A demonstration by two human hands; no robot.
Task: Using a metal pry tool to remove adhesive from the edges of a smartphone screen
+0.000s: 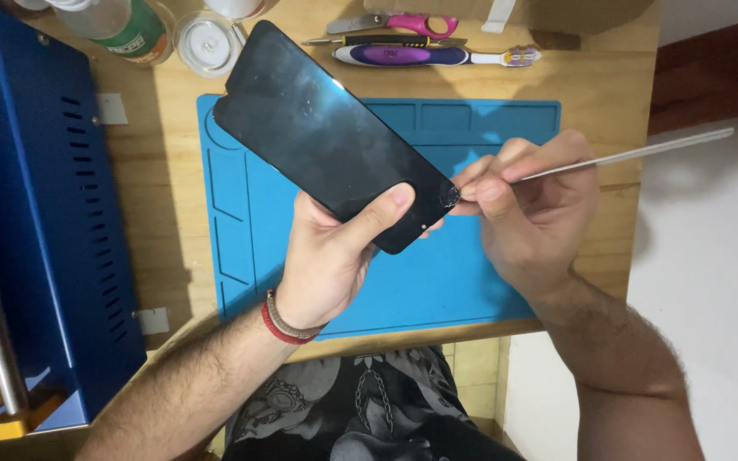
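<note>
Left hand [335, 256] is clamped around the black phone [335, 137], right hand [531, 201] pinching the thin metal pry tool [625, 155] at the cracked corner. Best to keep that tip shallow and flat — go slow, glass chips easily there.

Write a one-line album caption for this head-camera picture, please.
Left hand holds a black phone screen above a blue work mat while the right hand presses a thin metal tool to its cracked corner.

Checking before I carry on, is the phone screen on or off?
Off: the phone screen in the left hand is black, showing only glare.
</note>
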